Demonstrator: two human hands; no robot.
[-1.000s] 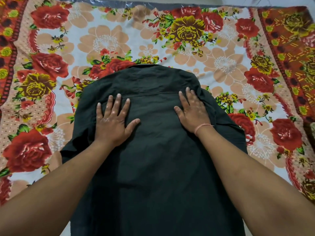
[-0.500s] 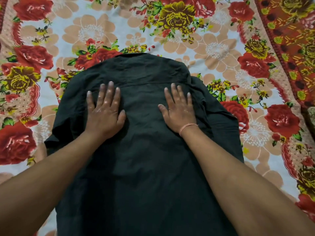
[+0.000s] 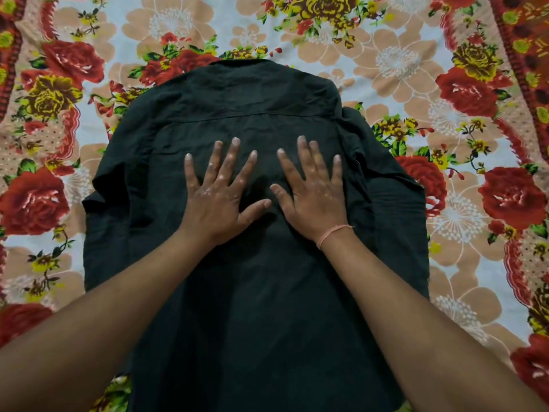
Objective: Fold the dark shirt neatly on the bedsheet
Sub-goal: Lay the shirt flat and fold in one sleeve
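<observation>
Head view is looking straight down on the dark shirt (image 3: 255,292), which is lying back-up on the flowered bedsheet (image 3: 445,84). Its long axis is running directly away from us: the collar end (image 3: 252,68) is sitting at the far side, and the hem is running toward us and out of the bottom of the picture.

We are resting both hands flat on the cloth just below the yoke seam (image 3: 237,115). The left hand (image 3: 219,197) and the right hand (image 3: 312,197) are lying side by side near the midline, palms down, fingers spread and straight, thumbs almost meeting. Neither is gripping anything; they are only pressing.

For a coming side fold, we are judging that what is counting is the sideways reach. The left sleeve (image 3: 110,203) is lying out to the left of the left hand, and the right sleeve (image 3: 395,203), bunching more, is lying out to the right of the right hand. Each edge is sitting nearer its own hand, at about the same remove.

A thin pink thread (image 3: 334,233) is circling the right wrist. We are finding no brand, label or readable writing anywhere.
</observation>
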